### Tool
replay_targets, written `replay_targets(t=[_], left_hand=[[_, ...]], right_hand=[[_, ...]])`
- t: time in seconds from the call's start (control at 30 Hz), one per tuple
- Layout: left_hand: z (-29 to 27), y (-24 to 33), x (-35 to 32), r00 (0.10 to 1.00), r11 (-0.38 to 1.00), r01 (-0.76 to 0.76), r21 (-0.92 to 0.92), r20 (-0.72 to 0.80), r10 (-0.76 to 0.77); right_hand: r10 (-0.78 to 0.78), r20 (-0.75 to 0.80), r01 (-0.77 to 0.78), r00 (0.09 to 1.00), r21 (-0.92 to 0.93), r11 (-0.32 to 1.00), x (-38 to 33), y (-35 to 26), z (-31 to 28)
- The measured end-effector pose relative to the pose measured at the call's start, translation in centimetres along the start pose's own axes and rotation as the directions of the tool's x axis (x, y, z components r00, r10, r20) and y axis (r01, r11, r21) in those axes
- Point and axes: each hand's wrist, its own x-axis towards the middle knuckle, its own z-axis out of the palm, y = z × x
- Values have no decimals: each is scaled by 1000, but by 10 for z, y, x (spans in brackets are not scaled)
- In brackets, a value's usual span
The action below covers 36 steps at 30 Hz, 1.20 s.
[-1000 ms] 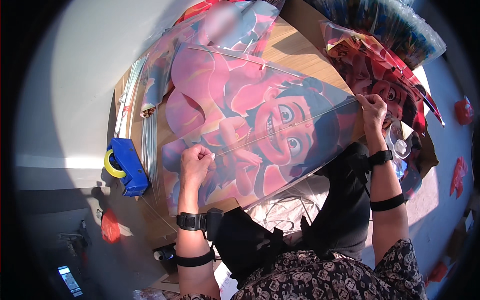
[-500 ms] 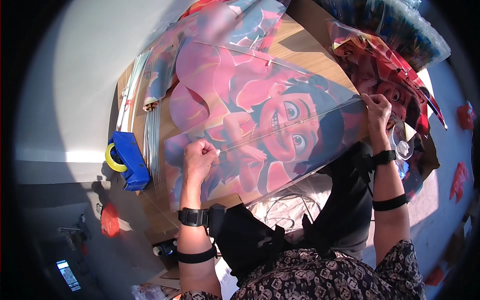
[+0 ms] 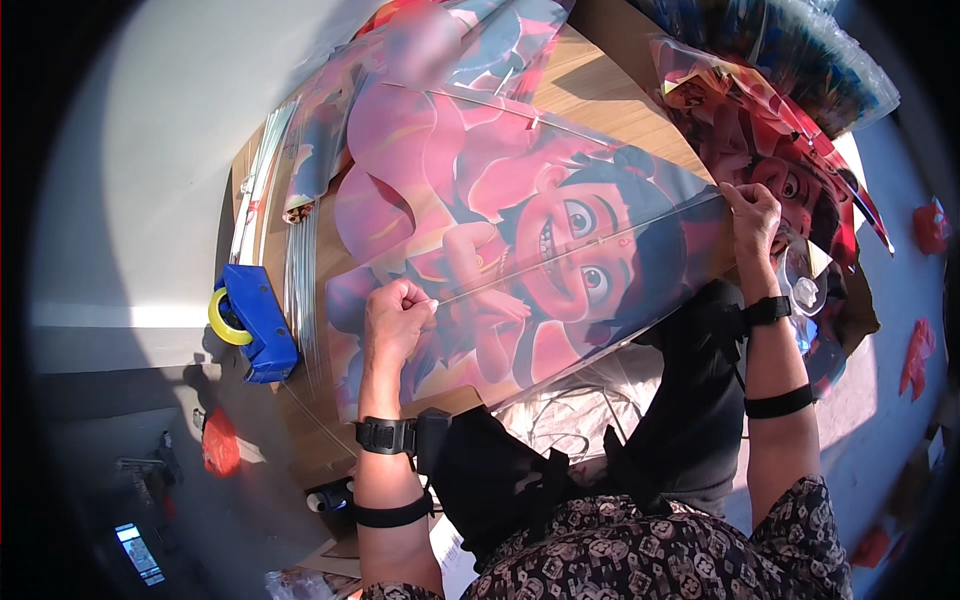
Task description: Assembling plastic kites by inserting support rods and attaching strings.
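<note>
A large printed kite of thin plastic film, with a cartoon figure in pink, red and dark blue, lies across the wooden table before me. Along its middle runs a thin rod, slanting up from left to right. My left hand is closed in a pinch on the rod's left end, with a small white bit at the fingertips that I cannot make out. At the kite's pointed right corner, my right hand pinches the film together with the rod's other end. A second thin rod crosses the far part of the kite.
Left of the kite stands a blue tape dispenser with a yellow roll. Behind it lie bundled white sticks and rolled printed film. More printed kites hang at the right, below a plastic-wrapped bundle. Wooden tabletop shows beyond.
</note>
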Motion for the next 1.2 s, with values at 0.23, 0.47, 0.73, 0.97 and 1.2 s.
replay_targets(t=[0.23,0.47,0.73,0.97,1.2], left_hand=[[1,5,-2,1000,1000,28,11,-12,-28],[2,4,-1,1000,1000,18,4,-15,-18],[1,-4,1,1000,999,-17,30,8,17],[2,-1,0,1000,995,-4,96,-14,6],[0,2,9,998,988,63,138,-16,-62]], right_hand=[[-19,11,20,1000,-31,999,3,3,0],[-20,-3,20,1000,-60,998,3,4,-1],[-13,6,13,1000,-12,1000,2,4,1],[1,-2,-1,1000,-28,1000,0,-1,1],[-3,9,4,1000,-26,1000,2,2,0]])
